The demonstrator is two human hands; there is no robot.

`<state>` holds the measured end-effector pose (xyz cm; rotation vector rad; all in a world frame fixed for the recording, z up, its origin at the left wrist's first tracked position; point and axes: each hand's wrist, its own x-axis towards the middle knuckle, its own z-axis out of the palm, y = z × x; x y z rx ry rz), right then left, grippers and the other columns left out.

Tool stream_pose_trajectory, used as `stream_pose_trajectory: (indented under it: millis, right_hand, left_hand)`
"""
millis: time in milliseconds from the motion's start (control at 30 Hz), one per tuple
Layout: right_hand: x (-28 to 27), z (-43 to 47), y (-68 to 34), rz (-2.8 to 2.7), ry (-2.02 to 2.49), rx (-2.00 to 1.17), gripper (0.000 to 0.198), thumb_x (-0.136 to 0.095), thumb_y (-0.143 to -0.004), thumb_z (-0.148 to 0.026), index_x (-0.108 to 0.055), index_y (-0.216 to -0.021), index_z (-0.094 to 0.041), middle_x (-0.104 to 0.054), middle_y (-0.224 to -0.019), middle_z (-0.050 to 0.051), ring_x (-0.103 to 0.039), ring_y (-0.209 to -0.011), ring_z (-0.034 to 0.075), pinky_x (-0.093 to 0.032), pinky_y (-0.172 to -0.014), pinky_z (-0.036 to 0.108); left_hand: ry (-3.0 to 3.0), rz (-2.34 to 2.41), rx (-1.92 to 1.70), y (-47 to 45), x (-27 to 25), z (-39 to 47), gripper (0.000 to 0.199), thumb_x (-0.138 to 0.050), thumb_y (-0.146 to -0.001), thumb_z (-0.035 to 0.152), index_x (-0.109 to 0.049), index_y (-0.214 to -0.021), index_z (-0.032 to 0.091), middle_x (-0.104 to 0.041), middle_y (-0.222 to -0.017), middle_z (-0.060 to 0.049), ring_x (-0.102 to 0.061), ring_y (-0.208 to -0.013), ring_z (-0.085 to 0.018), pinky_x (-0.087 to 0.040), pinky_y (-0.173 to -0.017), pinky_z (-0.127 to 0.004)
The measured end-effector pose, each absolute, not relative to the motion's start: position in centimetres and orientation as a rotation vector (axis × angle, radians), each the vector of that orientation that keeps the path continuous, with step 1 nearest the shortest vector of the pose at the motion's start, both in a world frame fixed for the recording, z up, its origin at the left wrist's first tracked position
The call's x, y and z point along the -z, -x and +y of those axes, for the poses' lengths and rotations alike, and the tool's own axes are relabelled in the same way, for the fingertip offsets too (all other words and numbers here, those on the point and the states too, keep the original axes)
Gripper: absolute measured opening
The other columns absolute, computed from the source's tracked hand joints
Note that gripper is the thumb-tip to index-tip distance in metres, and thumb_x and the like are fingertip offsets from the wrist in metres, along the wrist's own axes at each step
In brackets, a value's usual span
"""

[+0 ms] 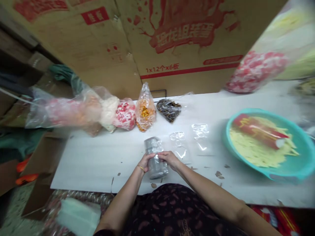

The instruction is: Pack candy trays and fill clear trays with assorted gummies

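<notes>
Near the middle front of the white table (93,164), a thick stack of clear plastic blister trays (157,169) is held between both hands. My left hand (146,161) grips the stack's left edge, its thumb on top. From the other side my right hand (170,158) closes on the right edge, fingers and thumb near the stack's middle. Just right of the stack lies a single clear tray (178,144), and beyond it a second clear tray (200,136). Both are see-through and look flat on the table.
Along the back stand clear bags of red-and-white pieces (125,114), orange-yellow pieces (145,113) and dark pieces (169,109). Behind them rises a large cardboard box (187,75). At right, a teal basin (261,172) holds pale yellow pieces and a red packet (258,131).
</notes>
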<state>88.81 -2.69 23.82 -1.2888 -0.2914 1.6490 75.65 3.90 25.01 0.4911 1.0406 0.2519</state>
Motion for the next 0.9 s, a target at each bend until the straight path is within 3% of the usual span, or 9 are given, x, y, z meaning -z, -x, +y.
stream_pose_trajectory:
  millis: [300,500,700,900]
  right_hand:
    - [-23.8,-2.4,-88.6,-0.499,1.354,-1.74,0.034,-0.066,-0.058,-0.041,-0.067,-0.077,-0.013,-0.055,-0.059,-0.001,-0.042,-0.053,0.008,-0.034,-0.055,0.024]
    - [-23.3,-1.1,-87.0,-0.694,1.574,-1.462,0.015,-0.062,-0.056,-0.027,-0.054,-0.05,-0.017,-0.051,-0.062,-0.002,-0.045,-0.058,0.009,-0.035,-0.055,0.023]
    - [-21.1,-0.3,-87.7,-0.456,1.779,-1.457,0.013,-0.052,-0.065,-0.021,-0.048,-0.053,-0.018,-0.046,-0.048,-0.004,-0.04,-0.045,0.008,-0.031,-0.045,0.021]
    - [-20.3,-0.2,-90.7,-0.386,1.8,-1.52,0.018,-0.052,-0.067,-0.016,-0.044,-0.051,-0.017,-0.044,-0.043,-0.004,-0.042,-0.043,0.008,-0.031,-0.041,0.019]
  left_hand:
    - [-0.483,1.031,-0.377,-74.8,-24.4,3.3,0.045,-0.071,-0.05,0.024,-0.059,-0.091,0.009,-0.065,-0.068,-0.007,-0.06,-0.057,-0.017,-0.047,-0.064,-0.035]
    - [-0.827,1.197,-0.529,-73.8,-24.1,5.1,0.068,-0.078,-0.043,0.018,-0.05,-0.105,0.016,-0.064,-0.078,-0.002,-0.059,-0.066,-0.015,-0.047,-0.067,-0.029]
    - [-1.04,1.427,-0.44,-69.5,-22.8,8.2,0.081,-0.076,-0.048,0.028,-0.04,-0.12,0.021,-0.064,-0.089,-0.004,-0.061,-0.072,-0.017,-0.048,-0.068,-0.031]
    - [-1.41,1.86,-0.11,-66.2,-23.4,11.4,0.11,-0.075,-0.046,0.042,-0.014,-0.136,0.021,-0.05,-0.121,-0.013,-0.05,-0.107,-0.026,-0.041,-0.086,-0.037]
